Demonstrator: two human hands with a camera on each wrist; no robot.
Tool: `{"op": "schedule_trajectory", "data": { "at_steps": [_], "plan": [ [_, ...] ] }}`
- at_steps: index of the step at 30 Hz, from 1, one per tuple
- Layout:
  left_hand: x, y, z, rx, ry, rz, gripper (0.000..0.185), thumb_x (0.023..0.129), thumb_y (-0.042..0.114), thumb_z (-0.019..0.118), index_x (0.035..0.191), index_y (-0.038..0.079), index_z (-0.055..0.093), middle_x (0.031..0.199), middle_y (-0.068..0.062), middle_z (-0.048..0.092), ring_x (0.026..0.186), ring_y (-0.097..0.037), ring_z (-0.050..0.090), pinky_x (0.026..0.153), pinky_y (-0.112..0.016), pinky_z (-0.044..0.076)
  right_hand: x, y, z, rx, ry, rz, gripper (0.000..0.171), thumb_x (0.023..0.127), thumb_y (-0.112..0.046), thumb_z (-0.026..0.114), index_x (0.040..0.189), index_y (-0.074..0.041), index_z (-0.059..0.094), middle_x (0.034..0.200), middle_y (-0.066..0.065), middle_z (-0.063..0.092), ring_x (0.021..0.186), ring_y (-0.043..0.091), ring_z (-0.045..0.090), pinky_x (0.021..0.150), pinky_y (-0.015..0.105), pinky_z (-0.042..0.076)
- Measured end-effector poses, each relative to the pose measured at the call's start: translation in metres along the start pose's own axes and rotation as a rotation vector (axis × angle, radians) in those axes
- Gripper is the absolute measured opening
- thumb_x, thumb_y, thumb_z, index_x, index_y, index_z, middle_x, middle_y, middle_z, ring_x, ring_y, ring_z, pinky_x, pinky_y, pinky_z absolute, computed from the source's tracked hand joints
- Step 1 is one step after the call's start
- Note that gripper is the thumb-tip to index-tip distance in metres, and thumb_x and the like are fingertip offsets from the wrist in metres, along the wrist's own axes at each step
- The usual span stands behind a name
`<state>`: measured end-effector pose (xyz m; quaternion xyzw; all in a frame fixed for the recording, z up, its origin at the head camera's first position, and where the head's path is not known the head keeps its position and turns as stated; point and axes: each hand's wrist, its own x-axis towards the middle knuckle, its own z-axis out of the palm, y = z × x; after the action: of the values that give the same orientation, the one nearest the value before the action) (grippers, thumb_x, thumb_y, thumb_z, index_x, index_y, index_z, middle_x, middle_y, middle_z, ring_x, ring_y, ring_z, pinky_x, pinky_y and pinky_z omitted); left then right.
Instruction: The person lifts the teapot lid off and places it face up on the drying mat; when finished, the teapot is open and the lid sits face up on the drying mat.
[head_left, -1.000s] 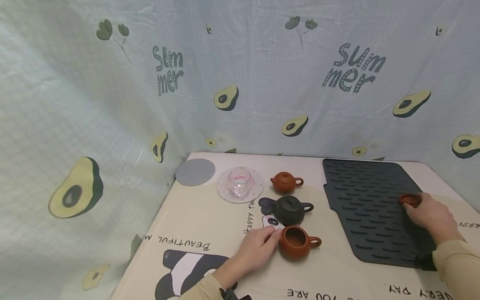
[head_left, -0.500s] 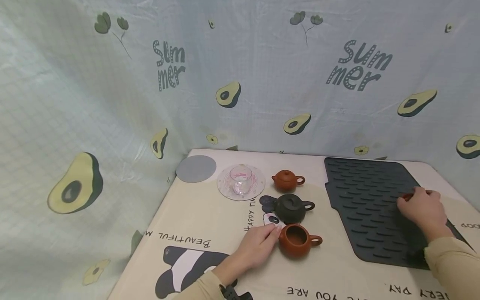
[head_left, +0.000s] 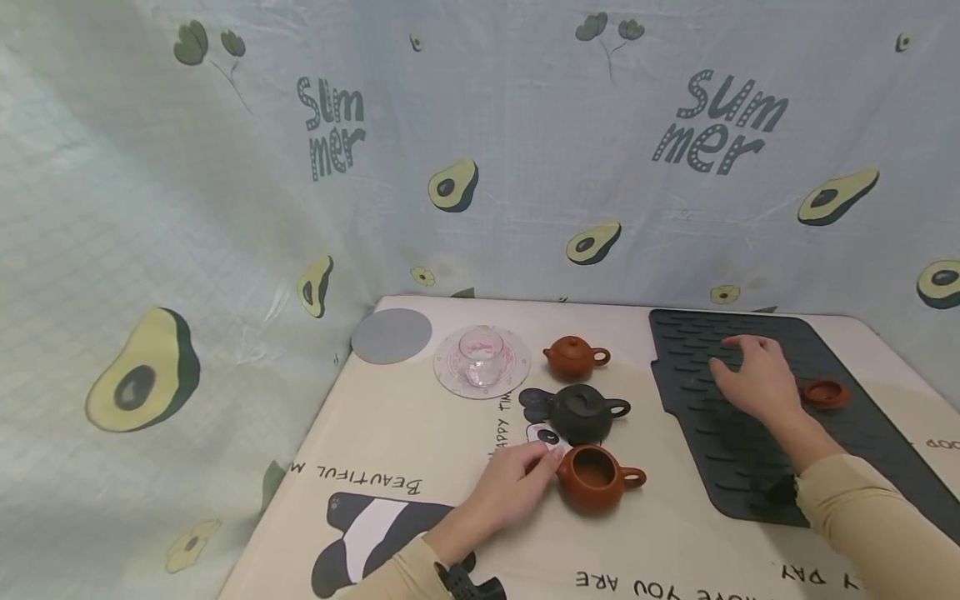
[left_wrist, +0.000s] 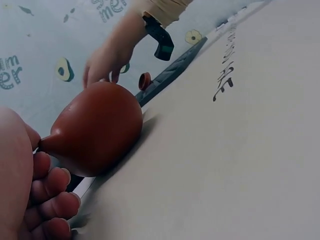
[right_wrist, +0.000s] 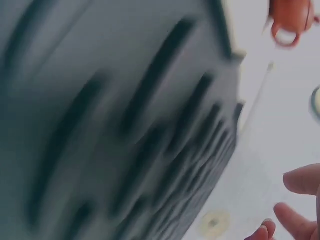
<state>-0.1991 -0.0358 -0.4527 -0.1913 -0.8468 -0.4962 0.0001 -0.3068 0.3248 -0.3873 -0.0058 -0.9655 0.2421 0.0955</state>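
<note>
My left hand [head_left: 512, 490] pinches the spout of a lidless reddish-brown teapot [head_left: 591, 482] between thumb and finger; in the left wrist view its round body [left_wrist: 107, 127] is near the fingers. Over the dark ridged mat [head_left: 720, 467], my right hand [head_left: 757, 379] holds nothing, its thumb and fingers spread apart. A reddish-brown teapot lid [head_left: 826, 394] rests upside down on that mat, just right of the right wrist. Behind the lidless pot stand a dark teapot [head_left: 581, 413] and a small reddish-brown teapot [head_left: 572, 358], both with lids on.
A clear glass cup [head_left: 481, 354] stands on a round patterned coaster [head_left: 448, 377] at the back left. Beside it lies a grey round mat [head_left: 391, 336]. A printed curtain [head_left: 510, 125] hangs along the table's back and left edges.
My right hand has set the lid down on the mat, let go and moved left with its fingers spread. The left hand stays at the spout.
</note>
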Motion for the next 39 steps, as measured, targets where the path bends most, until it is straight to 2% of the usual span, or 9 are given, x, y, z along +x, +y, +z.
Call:
{"op": "schedule_trajectory", "data": {
  "at_steps": [5, 8, 12, 19, 24, 28, 32, 39],
  "plan": [
    [0.005, -0.003, 0.0, -0.018, 0.08, 0.017, 0.04, 0.107, 0.041, 0.051, 0.073, 0.021, 0.059, 0.064, 0.012, 0.048, 0.064, -0.005, 0.046, 0.058, -0.022, 0.034, -0.002, -0.034, 0.013, 0.038, 0.028, -0.176, 0.035, 0.101, -0.018, 0.061, 0.129, 0.003, 0.06, 0.142, 0.038, 0.039, 0.124, 0.058, 0.042, 0.094, 0.072, 0.035],
    [0.011, -0.006, 0.0, -0.037, 0.118, 0.041, 0.039, 0.107, 0.038, 0.052, 0.073, 0.02, 0.057, 0.064, 0.012, 0.047, 0.064, -0.005, 0.046, 0.058, -0.022, 0.034, -0.007, -0.055, 0.019, 0.047, 0.028, -0.258, 0.03, 0.1, -0.018, 0.064, 0.125, -0.002, 0.065, 0.14, 0.033, 0.046, 0.105, 0.046, 0.056, 0.085, 0.062, 0.045],
    [0.02, -0.011, 0.0, -0.047, 0.162, 0.067, 0.039, 0.107, 0.034, 0.053, 0.072, 0.018, 0.057, 0.063, 0.012, 0.046, 0.064, -0.006, 0.046, 0.057, -0.022, 0.034, -0.014, -0.079, 0.026, 0.052, -0.006, -0.323, 0.028, 0.098, -0.019, 0.068, 0.122, -0.005, 0.068, 0.137, 0.027, 0.052, 0.081, 0.03, 0.055, 0.069, 0.046, 0.046],
    [0.038, -0.021, 0.001, 0.018, 0.253, 0.089, 0.039, 0.107, 0.032, 0.052, 0.071, 0.017, 0.057, 0.061, 0.011, 0.047, 0.062, -0.007, 0.046, 0.055, -0.023, 0.033, -0.032, -0.105, 0.04, 0.055, -0.102, -0.417, 0.026, 0.096, -0.021, 0.071, 0.12, -0.009, 0.07, 0.131, 0.019, 0.061, 0.085, 0.028, 0.06, 0.07, 0.04, 0.05],
    [0.052, -0.023, 0.004, 0.11, 0.291, 0.046, 0.042, 0.109, 0.034, 0.047, 0.07, 0.018, 0.051, 0.063, 0.007, 0.044, 0.063, -0.012, 0.046, 0.058, -0.026, 0.034, -0.039, -0.114, 0.047, 0.037, -0.15, -0.454, 0.029, 0.096, -0.023, 0.071, 0.122, -0.009, 0.071, 0.125, 0.014, 0.067, 0.087, 0.028, 0.063, 0.071, 0.04, 0.052],
    [0.06, -0.023, 0.006, 0.162, 0.283, -0.004, 0.043, 0.109, 0.035, 0.045, 0.071, 0.017, 0.052, 0.063, 0.005, 0.045, 0.065, -0.016, 0.047, 0.061, -0.029, 0.036, -0.041, -0.118, 0.055, 0.016, -0.169, -0.457, 0.033, 0.096, -0.027, 0.073, 0.123, -0.008, 0.072, 0.123, 0.012, 0.069, 0.1, 0.03, 0.067, 0.082, 0.046, 0.055],
    [0.065, -0.02, 0.008, 0.193, 0.256, -0.051, 0.042, 0.109, 0.034, 0.046, 0.072, 0.016, 0.054, 0.062, 0.004, 0.046, 0.065, -0.017, 0.048, 0.06, -0.03, 0.036, -0.044, -0.118, 0.062, -0.009, -0.176, -0.444, 0.036, 0.095, -0.031, 0.075, 0.123, -0.009, 0.072, 0.122, 0.011, 0.07, 0.114, 0.033, 0.065, 0.092, 0.052, 0.052],
    [0.067, -0.019, 0.01, 0.255, 0.223, -0.09, 0.038, 0.11, 0.031, 0.043, 0.082, 0.014, 0.062, 0.067, 0.001, 0.052, 0.068, -0.02, 0.052, 0.062, -0.032, 0.039, -0.048, -0.116, 0.069, -0.037, -0.146, -0.443, 0.034, 0.093, -0.03, 0.077, 0.122, -0.013, 0.074, 0.119, 0.008, 0.072, 0.111, 0.031, 0.066, 0.09, 0.052, 0.053]
  ]
}}
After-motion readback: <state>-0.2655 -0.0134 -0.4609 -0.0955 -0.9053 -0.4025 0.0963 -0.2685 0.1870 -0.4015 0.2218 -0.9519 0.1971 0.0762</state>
